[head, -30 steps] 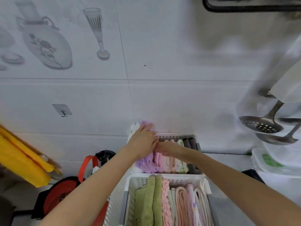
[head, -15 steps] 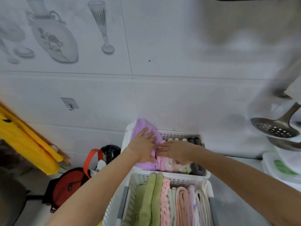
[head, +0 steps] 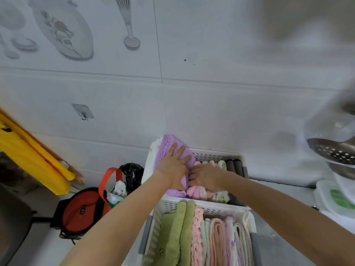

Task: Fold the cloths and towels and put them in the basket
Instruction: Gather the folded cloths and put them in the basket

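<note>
The purple towel [head: 169, 148] has tipped upright at the far basket's [head: 217, 156] left end since a moment ago. The left hand [head: 173, 167] presses it flat-fingered; the right hand [head: 206, 177], fingers curled, grips neighbouring folded cloths [head: 215, 166].

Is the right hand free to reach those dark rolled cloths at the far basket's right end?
Probably yes. The right hand rests on the pink cloths in the far basket, and the dark cloths lie uncovered just to its right, with nothing between.
</note>
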{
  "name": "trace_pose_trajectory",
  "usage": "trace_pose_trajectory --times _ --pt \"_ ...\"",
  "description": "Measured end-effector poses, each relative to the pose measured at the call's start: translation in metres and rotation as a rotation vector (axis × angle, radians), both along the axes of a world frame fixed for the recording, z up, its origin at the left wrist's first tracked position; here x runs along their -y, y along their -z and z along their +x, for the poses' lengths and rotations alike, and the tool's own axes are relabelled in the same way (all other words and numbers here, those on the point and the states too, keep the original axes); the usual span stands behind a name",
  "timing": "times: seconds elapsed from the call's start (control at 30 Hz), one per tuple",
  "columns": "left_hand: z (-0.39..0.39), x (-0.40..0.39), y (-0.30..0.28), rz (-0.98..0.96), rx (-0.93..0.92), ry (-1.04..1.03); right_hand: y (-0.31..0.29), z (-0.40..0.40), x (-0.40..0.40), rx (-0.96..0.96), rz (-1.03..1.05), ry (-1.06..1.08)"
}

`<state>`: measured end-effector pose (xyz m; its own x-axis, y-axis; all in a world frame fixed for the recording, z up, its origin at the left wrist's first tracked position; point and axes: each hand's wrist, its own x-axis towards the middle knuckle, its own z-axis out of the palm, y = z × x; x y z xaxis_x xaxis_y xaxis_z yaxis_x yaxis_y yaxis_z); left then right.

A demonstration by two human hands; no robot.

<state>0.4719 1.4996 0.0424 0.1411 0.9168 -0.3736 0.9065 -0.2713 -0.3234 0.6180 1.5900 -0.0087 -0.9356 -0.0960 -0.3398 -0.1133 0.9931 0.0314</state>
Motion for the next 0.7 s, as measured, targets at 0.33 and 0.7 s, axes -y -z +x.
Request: trace_pose_trajectory --times 0.33,0.7 --pt "-0.005 -0.009 0.008 -0.066 -0.091 0.017 -0.032 0.038 -0.005 0.080 0.044 0.244" --pt "-0.015 -0.022 0.014 -0.166 0.114 0.391 -0.024 0.045 -0.004 -0.030 -0.035 0.304"
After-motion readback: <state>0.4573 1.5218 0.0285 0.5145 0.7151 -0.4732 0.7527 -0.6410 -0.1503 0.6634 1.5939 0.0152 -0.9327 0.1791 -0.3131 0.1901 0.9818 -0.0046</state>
